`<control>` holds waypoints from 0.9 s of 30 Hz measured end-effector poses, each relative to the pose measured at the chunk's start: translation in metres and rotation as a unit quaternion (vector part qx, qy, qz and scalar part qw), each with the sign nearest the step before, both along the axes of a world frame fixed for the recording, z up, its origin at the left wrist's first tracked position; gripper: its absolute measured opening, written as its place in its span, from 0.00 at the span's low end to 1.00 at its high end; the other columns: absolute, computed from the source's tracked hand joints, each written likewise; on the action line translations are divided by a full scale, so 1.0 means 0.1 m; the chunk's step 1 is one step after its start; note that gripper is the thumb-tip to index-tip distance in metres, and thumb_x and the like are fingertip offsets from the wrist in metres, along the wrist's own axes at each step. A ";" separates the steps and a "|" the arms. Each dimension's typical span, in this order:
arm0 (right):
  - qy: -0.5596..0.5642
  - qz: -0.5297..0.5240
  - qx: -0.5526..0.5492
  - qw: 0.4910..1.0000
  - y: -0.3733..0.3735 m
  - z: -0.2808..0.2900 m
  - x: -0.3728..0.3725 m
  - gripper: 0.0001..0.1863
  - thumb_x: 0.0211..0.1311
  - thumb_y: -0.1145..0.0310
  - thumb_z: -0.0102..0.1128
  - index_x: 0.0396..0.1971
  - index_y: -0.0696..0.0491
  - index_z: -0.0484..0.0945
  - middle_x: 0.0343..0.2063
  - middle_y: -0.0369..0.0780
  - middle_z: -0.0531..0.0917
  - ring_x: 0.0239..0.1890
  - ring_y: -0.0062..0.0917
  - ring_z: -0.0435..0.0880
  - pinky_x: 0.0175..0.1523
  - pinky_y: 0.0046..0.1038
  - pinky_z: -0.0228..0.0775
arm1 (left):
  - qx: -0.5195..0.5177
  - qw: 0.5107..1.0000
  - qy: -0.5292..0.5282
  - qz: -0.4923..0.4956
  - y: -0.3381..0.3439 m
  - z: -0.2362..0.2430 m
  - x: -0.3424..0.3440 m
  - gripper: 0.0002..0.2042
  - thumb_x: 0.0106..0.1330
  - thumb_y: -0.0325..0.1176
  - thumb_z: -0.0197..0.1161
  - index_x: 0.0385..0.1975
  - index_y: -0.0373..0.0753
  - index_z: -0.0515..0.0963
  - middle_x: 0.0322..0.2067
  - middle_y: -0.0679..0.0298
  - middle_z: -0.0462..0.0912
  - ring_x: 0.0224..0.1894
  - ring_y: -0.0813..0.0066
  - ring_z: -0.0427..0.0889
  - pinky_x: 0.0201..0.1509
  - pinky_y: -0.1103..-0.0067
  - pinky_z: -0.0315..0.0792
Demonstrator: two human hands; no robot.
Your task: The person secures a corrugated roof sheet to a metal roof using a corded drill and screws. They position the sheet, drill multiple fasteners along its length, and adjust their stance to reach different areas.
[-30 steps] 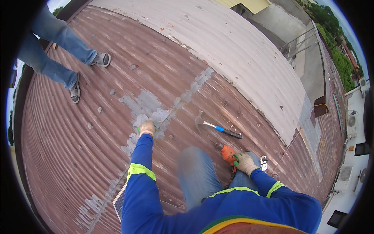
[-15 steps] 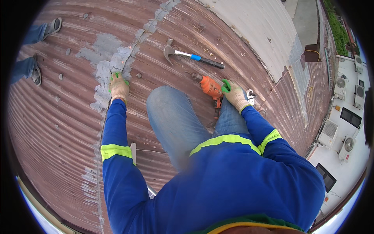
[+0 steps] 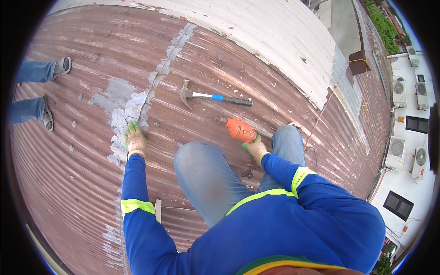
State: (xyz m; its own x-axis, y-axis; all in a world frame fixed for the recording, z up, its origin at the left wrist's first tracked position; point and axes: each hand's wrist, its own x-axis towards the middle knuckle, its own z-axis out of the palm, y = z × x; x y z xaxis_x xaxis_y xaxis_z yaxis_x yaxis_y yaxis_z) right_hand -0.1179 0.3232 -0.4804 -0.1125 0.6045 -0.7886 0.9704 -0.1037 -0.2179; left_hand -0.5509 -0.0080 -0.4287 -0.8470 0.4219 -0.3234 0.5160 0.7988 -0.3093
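Observation:
My left hand (image 3: 136,141), in a pale knit glove with green fingertips, rests on the corrugated roof with fingers stretched forward. Its fingertips touch the lumpy grey sealant patch (image 3: 117,127) along the roof seam. On the right, beside my bent knee, my right hand (image 3: 257,149) is gloved the same way and wrapped round the handle of an orange power drill (image 3: 241,130). The drill's chuck points left, and my glove covers much of its handle. A claw hammer (image 3: 223,98) with a blue and black handle lies on the roof beyond the drill.
Another person's sandalled feet (image 3: 61,68) stand at the far left. A pale roof section (image 3: 279,39) rises beyond the seam. Near my left forearm lies a white strip (image 3: 158,211). Cord (image 3: 316,158) runs by my right knee. Air-conditioner units (image 3: 395,152) hang on a white wall below.
My right hand has moved from my thigh, behind the drill, onto its handle and closed round it. My left hand stays at the sealant patch. The whole view has shifted slightly.

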 end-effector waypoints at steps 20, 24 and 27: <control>0.348 -0.419 -0.372 0.752 0.88 1.59 0.89 0.21 0.66 0.69 0.77 0.56 0.55 0.79 0.38 0.39 0.85 0.32 0.27 0.87 0.33 0.32 0.84 | 0.108 0.910 -0.398 0.048 1.97 1.86 2.45 0.37 0.68 0.49 0.70 0.72 0.31 0.72 0.67 0.44 0.79 0.69 0.48 0.79 0.72 0.64 0.73; 0.362 -0.445 -0.327 0.751 1.22 2.58 1.78 0.20 0.67 0.71 0.76 0.55 0.55 0.79 0.36 0.38 0.85 0.32 0.26 0.86 0.31 0.32 0.83 | 0.198 0.848 -0.416 0.261 1.36 2.47 3.18 0.37 0.69 0.46 0.72 0.72 0.29 0.71 0.68 0.44 0.79 0.69 0.55 0.80 0.71 0.68 0.74; 0.377 -0.440 -0.219 0.785 1.49 3.41 2.43 0.18 0.67 0.73 0.74 0.54 0.55 0.79 0.33 0.38 0.84 0.29 0.25 0.86 0.30 0.31 0.82 | 0.210 0.827 -0.428 0.298 0.77 3.11 3.75 0.33 0.69 0.44 0.72 0.68 0.29 0.75 0.60 0.48 0.85 0.58 0.62 0.85 0.59 0.71 0.78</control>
